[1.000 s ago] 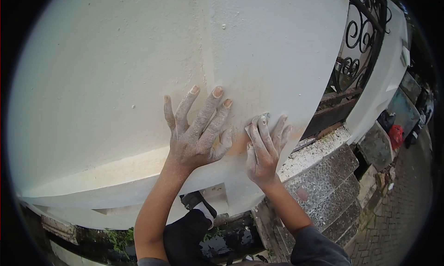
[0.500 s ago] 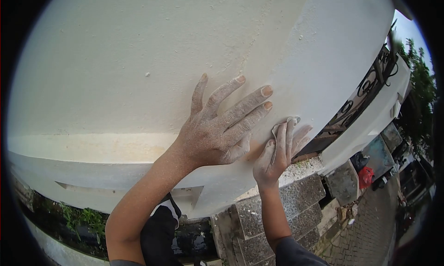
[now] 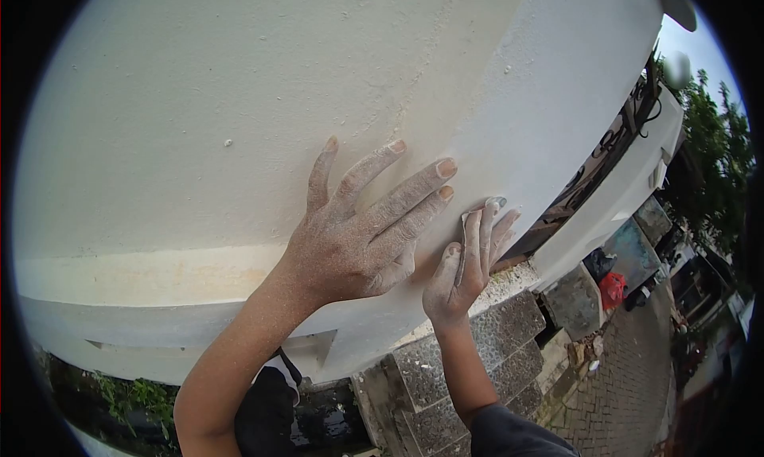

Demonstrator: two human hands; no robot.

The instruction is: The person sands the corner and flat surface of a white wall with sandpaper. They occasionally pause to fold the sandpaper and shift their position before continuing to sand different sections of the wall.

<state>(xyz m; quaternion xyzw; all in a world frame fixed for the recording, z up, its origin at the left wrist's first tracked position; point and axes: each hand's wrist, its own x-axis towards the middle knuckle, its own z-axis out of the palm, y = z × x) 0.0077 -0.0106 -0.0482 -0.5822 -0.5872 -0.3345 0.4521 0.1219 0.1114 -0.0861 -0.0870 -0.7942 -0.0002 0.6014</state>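
A pale painted wall (image 3: 239, 83) fills most of the view, with small bumps on its surface. My left hand (image 3: 358, 226), coated in white dust, lies against it with the fingers spread and nothing in it. Lower and to the right is my right hand (image 3: 465, 270), also dusty, near the wall's edge. It holds a thin, folded, whitish sheet (image 3: 468, 217) between its thumb and fingers, pressed to the wall. Part of the sheet is hidden behind the fingers.
A ledge (image 3: 143, 278) runs along the wall below the hands. Beneath are a dark ditch (image 3: 330, 417) and stone slabs (image 3: 509, 330). An ornate metal gate (image 3: 593, 167), a red bag (image 3: 611, 290) and a paved path (image 3: 625, 377) are at the right.
Both hands appear slightly further left and the left one a little lower in view. The wall and background have shifted left too, as the camera view moved. The right hand still holds the sheet.
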